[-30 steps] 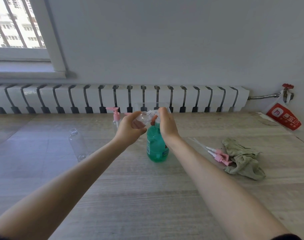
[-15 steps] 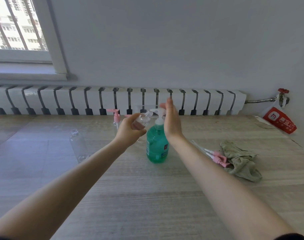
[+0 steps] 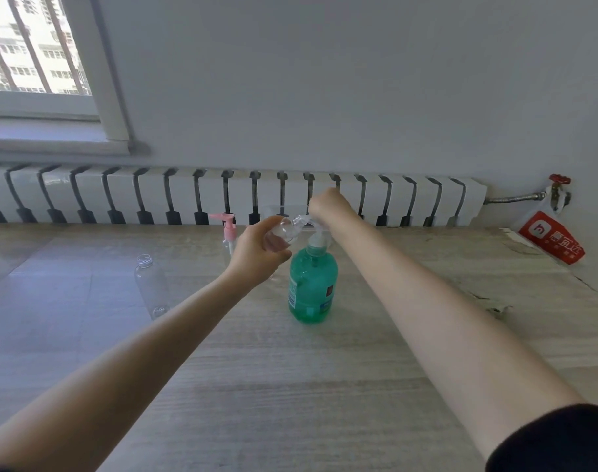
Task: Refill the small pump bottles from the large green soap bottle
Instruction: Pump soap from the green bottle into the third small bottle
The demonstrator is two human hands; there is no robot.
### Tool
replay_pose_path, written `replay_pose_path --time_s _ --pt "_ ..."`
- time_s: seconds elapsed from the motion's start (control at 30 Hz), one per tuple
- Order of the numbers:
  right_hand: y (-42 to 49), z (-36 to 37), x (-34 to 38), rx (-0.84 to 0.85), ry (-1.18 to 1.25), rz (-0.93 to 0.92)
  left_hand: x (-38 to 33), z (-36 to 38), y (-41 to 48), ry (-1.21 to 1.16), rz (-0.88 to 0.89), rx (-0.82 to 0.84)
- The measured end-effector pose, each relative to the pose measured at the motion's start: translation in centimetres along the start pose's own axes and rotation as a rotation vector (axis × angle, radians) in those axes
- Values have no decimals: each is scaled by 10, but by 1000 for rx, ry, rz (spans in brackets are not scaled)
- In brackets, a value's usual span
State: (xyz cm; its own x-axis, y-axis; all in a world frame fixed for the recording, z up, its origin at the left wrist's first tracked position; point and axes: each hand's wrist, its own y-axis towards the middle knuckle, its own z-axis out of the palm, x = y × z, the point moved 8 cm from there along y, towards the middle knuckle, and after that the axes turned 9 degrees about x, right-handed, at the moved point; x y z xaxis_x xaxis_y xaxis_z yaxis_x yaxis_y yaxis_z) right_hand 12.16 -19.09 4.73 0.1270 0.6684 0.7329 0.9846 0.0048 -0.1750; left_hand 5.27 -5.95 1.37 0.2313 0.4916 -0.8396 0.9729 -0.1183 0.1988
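The small clear bottle [image 3: 282, 233] is gripped in the left hand [image 3: 256, 257], fingers wrapped round its body. It is tilted, with its open neck held right at the spout of the white pump [image 3: 316, 235]. The large green soap bottle [image 3: 312, 287] is stood upright mid-way across the wooden table [image 3: 290, 386]. The right hand [image 3: 328, 206] is laid over the pump head from above; its fingers are hidden, so its grip cannot be told. Off to the left an uncapped clear bottle [image 3: 151, 287] is stood well apart. A pink-pumped bottle [image 3: 228, 233] is seen just behind the left hand.
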Motion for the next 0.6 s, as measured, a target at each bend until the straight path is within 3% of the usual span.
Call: replay_pose_path --time_s 0.37,0.6 --pt "19 16 -10 9 -218 24 8 0 1 83 -6 -4" --pt "15 16 -13 -19 -128 76 3 -4 -2 119 9 1"
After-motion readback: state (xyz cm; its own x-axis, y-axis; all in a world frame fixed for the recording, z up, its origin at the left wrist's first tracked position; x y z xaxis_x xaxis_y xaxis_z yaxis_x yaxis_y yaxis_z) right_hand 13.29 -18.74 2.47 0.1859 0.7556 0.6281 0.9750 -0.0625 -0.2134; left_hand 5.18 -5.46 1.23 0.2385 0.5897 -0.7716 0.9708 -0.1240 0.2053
